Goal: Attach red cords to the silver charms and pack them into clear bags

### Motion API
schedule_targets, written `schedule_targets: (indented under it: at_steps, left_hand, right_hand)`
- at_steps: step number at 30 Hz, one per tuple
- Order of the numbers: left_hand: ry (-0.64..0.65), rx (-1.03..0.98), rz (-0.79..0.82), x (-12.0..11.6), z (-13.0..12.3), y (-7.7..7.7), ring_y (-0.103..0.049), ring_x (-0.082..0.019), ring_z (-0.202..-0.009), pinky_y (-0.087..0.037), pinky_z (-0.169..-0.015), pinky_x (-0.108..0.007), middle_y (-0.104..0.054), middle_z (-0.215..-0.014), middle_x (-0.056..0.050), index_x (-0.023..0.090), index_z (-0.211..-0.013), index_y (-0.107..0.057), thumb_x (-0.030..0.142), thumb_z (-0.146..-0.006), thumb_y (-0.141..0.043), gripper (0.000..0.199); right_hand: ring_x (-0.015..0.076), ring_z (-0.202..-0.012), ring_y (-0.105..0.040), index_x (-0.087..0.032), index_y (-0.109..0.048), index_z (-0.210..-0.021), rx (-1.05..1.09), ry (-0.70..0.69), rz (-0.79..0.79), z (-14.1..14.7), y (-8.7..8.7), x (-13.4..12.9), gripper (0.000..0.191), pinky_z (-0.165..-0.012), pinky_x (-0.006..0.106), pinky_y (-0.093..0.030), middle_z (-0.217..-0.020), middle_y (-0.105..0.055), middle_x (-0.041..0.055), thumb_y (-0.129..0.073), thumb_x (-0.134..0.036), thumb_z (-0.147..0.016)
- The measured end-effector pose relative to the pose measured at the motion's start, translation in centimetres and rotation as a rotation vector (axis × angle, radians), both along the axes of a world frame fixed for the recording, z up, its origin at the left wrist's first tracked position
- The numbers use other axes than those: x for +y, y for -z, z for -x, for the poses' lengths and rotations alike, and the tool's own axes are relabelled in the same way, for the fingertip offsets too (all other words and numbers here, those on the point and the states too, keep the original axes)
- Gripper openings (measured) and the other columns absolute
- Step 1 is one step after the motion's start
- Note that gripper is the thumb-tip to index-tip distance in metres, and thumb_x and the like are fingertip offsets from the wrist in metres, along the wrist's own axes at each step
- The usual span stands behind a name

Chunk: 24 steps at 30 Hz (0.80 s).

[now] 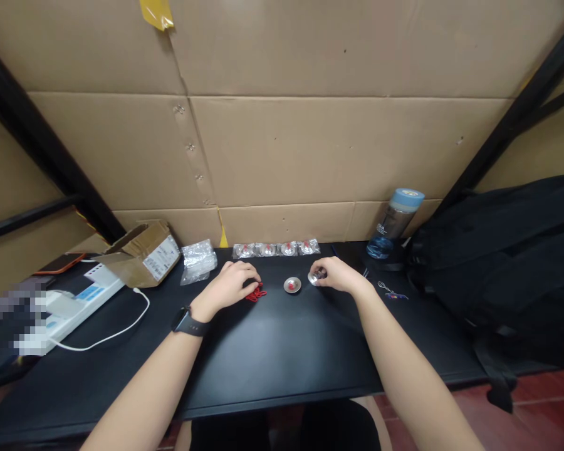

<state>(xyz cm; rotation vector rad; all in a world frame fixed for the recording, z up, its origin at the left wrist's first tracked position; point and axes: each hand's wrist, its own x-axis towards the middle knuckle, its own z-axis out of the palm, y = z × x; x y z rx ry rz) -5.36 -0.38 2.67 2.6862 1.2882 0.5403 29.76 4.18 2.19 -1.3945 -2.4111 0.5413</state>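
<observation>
Currently, your right hand [337,274] pinches a silvery disc [312,279] over the tabletop [282,351].
Its fingers close on the disc's right edge, while a second disc [292,286] with a red centre lies just left of it; your left hand [232,283] touches the red cord [256,293], though whether its fingers grip cannot be told. White lettering on the bottle [391,222] and print on the carton [126,268]'s label [161,258] are too small to read.

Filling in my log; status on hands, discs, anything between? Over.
Left hand at red cord. Right hand gripping shiny disc. Second disc lying between hands. Four packaged discs lined up behind.
</observation>
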Motion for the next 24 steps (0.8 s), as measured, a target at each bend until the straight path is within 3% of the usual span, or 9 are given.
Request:
schedule_targets:
  at_steps: [7, 12, 17, 20, 24]
  left_hand:
    - [0.004, -0.020, 0.009, -0.1, 0.0, -0.1, -0.063, -0.023, -0.105, -0.040, -0.091, -0.035, -0.073, -0.107, -0.004, 0.027, -0.099, -0.075, 0.038, -0.098, -0.053, 0.024]
    - [0.016, -0.057, 0.019, -0.3, -0.2, -0.3, -0.063, -0.022, -0.103, -0.041, -0.091, -0.035, -0.073, -0.105, -0.004, 0.027, -0.098, -0.075, 0.038, -0.097, -0.055, 0.024]
    - [0.037, -0.056, 0.016, -0.4, -0.7, -0.2, -0.064, -0.023, -0.104, -0.042, -0.093, -0.036, -0.074, -0.104, -0.005, 0.027, -0.099, -0.075, 0.036, -0.098, -0.053, 0.024]
    - [0.047, -0.102, 0.010, -0.7, -1.6, -0.1, -0.063, -0.022, -0.106, -0.042, -0.096, -0.037, -0.073, -0.110, -0.004, 0.028, -0.108, -0.073, 0.030, -0.101, -0.049, 0.025]
    - [0.103, -0.242, 0.057, -1.4, -3.0, -0.3, -0.065, -0.020, -0.103, -0.046, -0.096, -0.036, -0.073, -0.110, -0.005, 0.027, -0.112, -0.072, 0.029, -0.103, -0.046, 0.028]
  right_hand:
    - [0.0242, -0.090, -0.069, -0.021, -0.078, -0.101, -0.062, 0.000, -0.045, 0.1, -0.4, -0.3, 0.030, -0.082, 0.031, -0.050, -0.099, -0.074, 0.0084, -0.078, -0.016, -0.071]
    - [0.0275, -0.120, -0.060, -0.026, -0.071, -0.120, 0.005, -0.212, -0.133, 2.8, -0.6, -1.6, 0.051, -0.104, 0.039, -0.043, -0.127, -0.068, 0.0073, -0.081, -0.019, -0.070]
    - [0.0216, -0.101, -0.069, -0.023, -0.077, -0.099, 0.034, -0.271, -0.106, 5.4, -0.1, -2.5, 0.020, -0.093, 0.033, -0.048, -0.104, -0.076, 0.0058, -0.065, -0.014, -0.086]
    - [0.0200, -0.091, -0.071, -0.022, -0.078, -0.097, 0.196, -0.255, -0.065, 5.9, 0.0, -2.6, 0.018, -0.088, 0.032, -0.051, -0.097, -0.077, 0.0059, -0.061, -0.020, -0.092]
    - [0.0203, -0.080, -0.072, -0.021, -0.078, -0.100, 0.527, -0.256, 0.168, 6.4, -0.1, -3.0, 0.023, -0.079, 0.033, -0.056, -0.088, -0.078, 0.0049, -0.069, -0.039, -0.089]
